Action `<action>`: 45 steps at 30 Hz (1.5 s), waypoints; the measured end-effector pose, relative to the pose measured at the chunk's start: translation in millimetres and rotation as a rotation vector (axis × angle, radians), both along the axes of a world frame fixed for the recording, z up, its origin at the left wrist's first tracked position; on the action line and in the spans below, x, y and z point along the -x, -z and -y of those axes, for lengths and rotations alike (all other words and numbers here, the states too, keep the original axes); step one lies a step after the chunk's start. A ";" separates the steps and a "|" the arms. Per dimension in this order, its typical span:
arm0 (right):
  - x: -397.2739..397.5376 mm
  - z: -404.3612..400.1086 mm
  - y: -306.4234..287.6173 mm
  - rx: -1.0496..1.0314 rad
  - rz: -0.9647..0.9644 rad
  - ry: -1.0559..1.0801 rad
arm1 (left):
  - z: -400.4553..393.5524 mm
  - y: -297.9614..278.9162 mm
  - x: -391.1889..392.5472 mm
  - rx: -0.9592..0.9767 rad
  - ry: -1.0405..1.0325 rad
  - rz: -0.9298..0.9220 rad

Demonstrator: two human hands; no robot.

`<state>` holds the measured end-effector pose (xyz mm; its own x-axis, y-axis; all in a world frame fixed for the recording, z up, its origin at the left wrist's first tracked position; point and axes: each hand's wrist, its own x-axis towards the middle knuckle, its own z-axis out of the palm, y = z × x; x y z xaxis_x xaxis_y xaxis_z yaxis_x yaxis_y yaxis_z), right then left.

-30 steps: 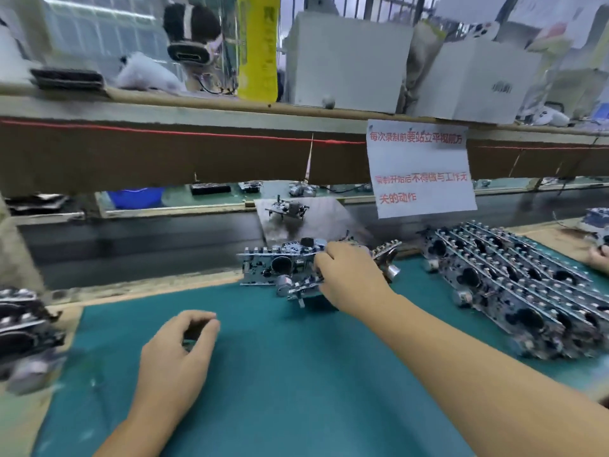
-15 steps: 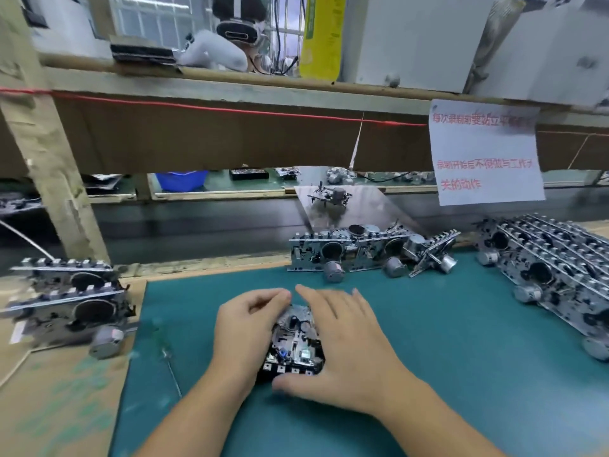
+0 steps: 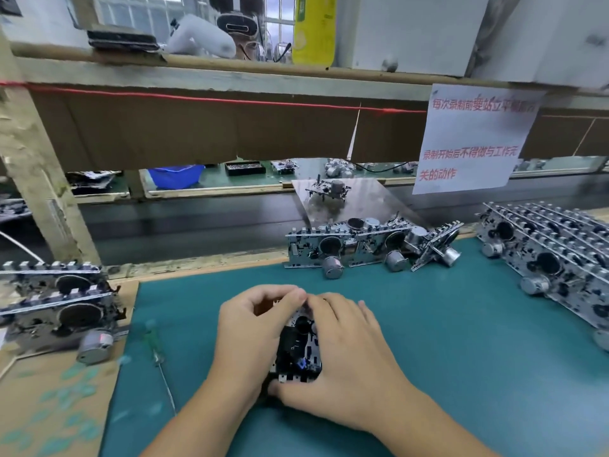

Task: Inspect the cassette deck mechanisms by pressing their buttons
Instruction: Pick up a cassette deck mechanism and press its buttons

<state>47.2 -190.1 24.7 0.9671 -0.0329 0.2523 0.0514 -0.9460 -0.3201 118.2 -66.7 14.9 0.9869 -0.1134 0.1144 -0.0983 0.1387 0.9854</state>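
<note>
A small metal cassette deck mechanism (image 3: 298, 349) lies on the green mat (image 3: 445, 341) between my two hands. My left hand (image 3: 252, 334) curls round its left side, with the fingertips over its far edge. My right hand (image 3: 346, 354) grips the right side, thumb at the near row of buttons and fingers laid over the far edge. Most of the mechanism is hidden under the hands.
Three more mechanisms (image 3: 369, 247) lean at the mat's far edge. A dense stack of mechanisms (image 3: 553, 255) fills the right side, and two mechanisms (image 3: 59, 305) sit at the left on cardboard. A green-handled screwdriver (image 3: 158, 354) lies left of my hands. A shelf and a paper notice (image 3: 471, 136) stand behind.
My right hand brought one mechanism from the far row down to the mat's middle, and my left hand joined it. Both hands have since closed more tightly around it.
</note>
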 end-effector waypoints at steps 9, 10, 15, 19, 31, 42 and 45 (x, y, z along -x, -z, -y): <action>5.2 -5.1 4.3 0.020 0.071 0.084 | 5.9 5.9 5.3 -0.078 -0.065 0.173; 5.1 -5.6 4.8 0.019 0.086 0.091 | 6.8 5.7 4.5 -0.083 -0.069 0.187; -2.2 -6.1 10.7 0.000 0.059 0.040 | 3.2 11.4 -6.7 -0.104 -0.133 0.167; -14.2 11.4 15.9 -0.080 0.047 -0.101 | -5.1 13.9 -21.8 0.010 -0.194 0.047; -32.1 34.4 22.6 -0.339 0.035 -0.029 | 5.0 13.6 -5.7 -0.168 0.140 0.226; -37.2 37.0 24.7 -0.322 0.038 -0.065 | 6.7 15.6 -10.9 -0.163 0.116 0.211; -37.2 37.4 24.5 -0.315 0.041 -0.074 | 7.0 14.5 -10.3 -0.149 0.115 0.202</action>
